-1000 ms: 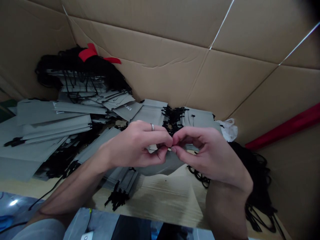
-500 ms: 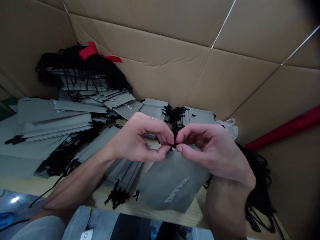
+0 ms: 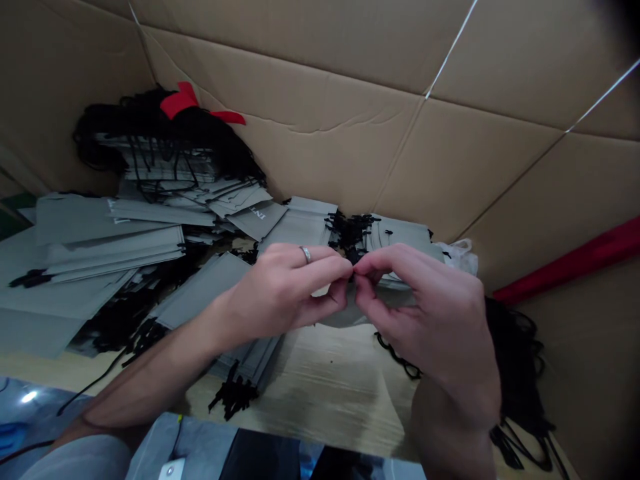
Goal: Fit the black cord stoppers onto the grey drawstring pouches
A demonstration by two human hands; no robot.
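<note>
My left hand (image 3: pixel 287 290), with a ring on one finger, pinches with its fingertips near the middle of the view. Opposite it, my right hand (image 3: pixel 430 313) pinches too, and the fingertips of both almost meet. Between them is the black drawstring of a grey fabric pouch; the fingers cover most of that cord. Only a strip of the pouch (image 3: pixel 345 318) shows below and behind the fingers, its printed face now out of sight.
Flat grey pouches (image 3: pixel 300 223) with black cord ends lie in stacks behind the hands and to the left. A black cord bundle (image 3: pixel 165 127) with a red strip rests at back left. More black cords (image 3: pixel 515 373) lie at right. Cardboard walls (image 3: pixel 330 100) enclose the wooden table (image 3: pixel 330 393).
The pouch has swung up and away behind my hands, baring the table beneath. My left fingers have closed into a tighter pinch, and my right hand has turned, its fingers pointing more downward.
</note>
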